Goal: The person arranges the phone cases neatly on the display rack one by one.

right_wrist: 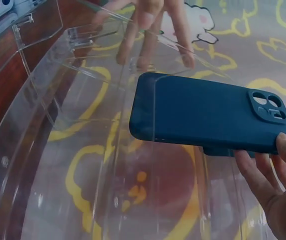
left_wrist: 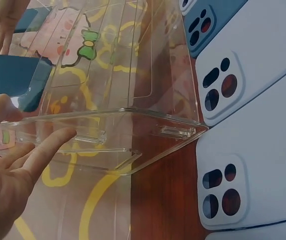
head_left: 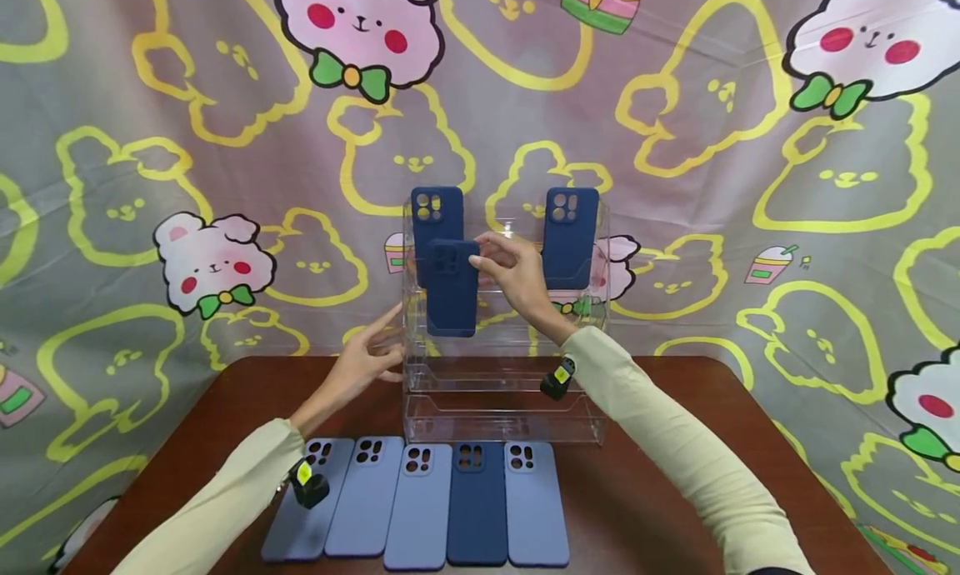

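Note:
My right hand pinches a dark blue phone case by its upper right edge, thumb in front and fingers behind. The case is upright, with its camera cutouts at the top. It overlaps another dark blue case standing at the left of the top tier of a clear stepped display rack. A third dark blue case stands at that tier's right end. At the rack's left side is my left hand, its fingers spread and fairly straight, fingertips right at the clear side panel.
In front of the rack, several phone cases lie in a row on the brown table: light blue-grey ones and one dark blue one. A cartoon-printed cloth hangs behind the table.

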Motion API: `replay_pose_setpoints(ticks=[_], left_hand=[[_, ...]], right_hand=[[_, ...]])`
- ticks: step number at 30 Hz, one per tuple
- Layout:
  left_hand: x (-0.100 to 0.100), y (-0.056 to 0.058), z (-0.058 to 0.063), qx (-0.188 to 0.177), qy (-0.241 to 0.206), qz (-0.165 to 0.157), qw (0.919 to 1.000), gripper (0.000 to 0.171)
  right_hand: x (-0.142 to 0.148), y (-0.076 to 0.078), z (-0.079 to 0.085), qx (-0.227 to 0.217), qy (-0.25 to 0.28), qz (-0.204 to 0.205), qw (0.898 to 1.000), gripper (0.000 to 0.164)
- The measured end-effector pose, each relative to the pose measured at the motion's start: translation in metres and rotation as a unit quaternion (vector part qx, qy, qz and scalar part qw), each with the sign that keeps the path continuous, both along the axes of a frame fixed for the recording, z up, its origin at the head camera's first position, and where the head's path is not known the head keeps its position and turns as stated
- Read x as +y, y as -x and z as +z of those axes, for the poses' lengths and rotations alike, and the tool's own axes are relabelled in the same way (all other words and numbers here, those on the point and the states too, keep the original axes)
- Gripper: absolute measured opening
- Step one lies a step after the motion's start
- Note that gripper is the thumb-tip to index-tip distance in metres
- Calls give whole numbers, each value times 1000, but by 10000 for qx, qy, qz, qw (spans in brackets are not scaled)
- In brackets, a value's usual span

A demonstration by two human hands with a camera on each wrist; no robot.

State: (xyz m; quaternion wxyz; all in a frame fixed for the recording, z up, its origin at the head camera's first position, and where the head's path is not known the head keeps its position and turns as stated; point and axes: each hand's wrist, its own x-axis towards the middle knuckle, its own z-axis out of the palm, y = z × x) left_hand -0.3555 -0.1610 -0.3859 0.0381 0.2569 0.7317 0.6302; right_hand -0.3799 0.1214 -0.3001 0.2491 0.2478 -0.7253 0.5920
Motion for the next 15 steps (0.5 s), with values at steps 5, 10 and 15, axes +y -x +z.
replay_pose_setpoints(ticks=[5, 10, 15], left_hand=[[2, -2, 0, -54, 40, 204, 9998, 79], [3, -3, 0, -49, 116, 286, 9995, 79], [2, -2, 0, -68, 107, 246, 9996, 79]], right_hand=[[-7, 1, -3, -14, -237, -154, 9996, 30], [-11, 2, -1, 86, -665, -647, 9956, 30], [-14, 1, 1, 103, -877, -972, 9913, 32]])
